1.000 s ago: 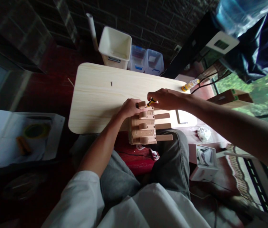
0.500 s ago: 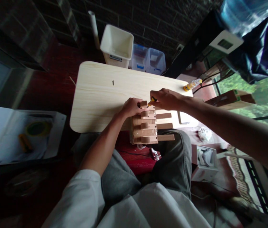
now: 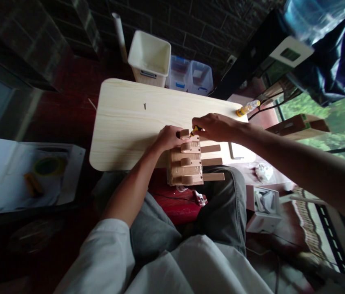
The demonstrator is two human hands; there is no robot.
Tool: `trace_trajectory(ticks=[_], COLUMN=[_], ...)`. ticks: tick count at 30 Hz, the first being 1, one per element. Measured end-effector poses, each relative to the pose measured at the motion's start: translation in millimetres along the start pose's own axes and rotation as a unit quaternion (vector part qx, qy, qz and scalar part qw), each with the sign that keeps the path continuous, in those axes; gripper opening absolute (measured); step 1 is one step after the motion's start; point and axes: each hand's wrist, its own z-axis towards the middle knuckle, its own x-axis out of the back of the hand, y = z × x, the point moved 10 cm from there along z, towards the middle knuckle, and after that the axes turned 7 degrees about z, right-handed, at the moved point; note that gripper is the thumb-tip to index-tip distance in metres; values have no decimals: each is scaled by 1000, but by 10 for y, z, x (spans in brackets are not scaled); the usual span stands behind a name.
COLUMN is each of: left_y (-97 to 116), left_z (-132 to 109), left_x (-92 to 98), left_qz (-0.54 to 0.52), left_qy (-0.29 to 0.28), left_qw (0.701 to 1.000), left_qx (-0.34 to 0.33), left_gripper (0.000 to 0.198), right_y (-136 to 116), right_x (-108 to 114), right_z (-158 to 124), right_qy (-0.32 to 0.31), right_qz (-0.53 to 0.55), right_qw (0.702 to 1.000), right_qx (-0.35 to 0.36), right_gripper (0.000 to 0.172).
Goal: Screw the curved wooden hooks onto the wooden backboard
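Note:
My right hand (image 3: 208, 123) is closed round the yellow and black handle of a screwdriver (image 3: 195, 130). Its tip points down at the far end of a row of wooden pieces, where the contact is too small to make out. My left hand (image 3: 169, 138) grips the farthest wooden piece (image 3: 184, 133), which has a rounded end. Several similar pieces lie side by side across a brown cardboard box (image 3: 176, 168) at the table's near edge. Their flat wooden strips (image 3: 211, 161) jut out to the right, and dark holes or screw heads show along them.
On the pale wooden table (image 3: 120, 126) lies a small dark screw (image 3: 144, 106). A clear bottle with a yellow end (image 3: 248, 108) rests at the right corner. Behind the table stand a cream bin (image 3: 149, 51) and clear plastic boxes (image 3: 201, 75). An open white box (image 3: 72, 163) is at left.
The yellow and black screwdriver handle shows more between the right fingers, which have shifted slightly. My left hand and the wooden pieces stay nearly where they were.

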Motion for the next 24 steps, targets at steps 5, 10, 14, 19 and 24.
trace_trajectory(ticks=[5, 10, 14, 19, 24], left_y=[-15, 3, 13, 8, 15], left_z=[-2, -22, -28, -25, -22], left_x=[-6, -16, -22, -25, -9], left_qz=[23, 13, -3, -1, 7], left_qy=[3, 1, 4, 3, 5], left_qw=[1000, 1000, 1000, 1000, 1000], left_qx=[3, 0, -2, 0, -5], left_gripper=[30, 32, 34, 35, 34], right_y=[40, 41, 6, -56, -60], right_x=[-33, 18, 123, 154, 118], right_z=[10, -8, -24, -25, -6], right_qy=[11, 5, 7, 3, 5], right_qz=[1, 7, -8, -45, -47], right_qw=[1000, 1000, 999, 998, 999], right_qx=[-14, 11, 31, 41, 27], right_gripper=[30, 32, 30, 25, 23])
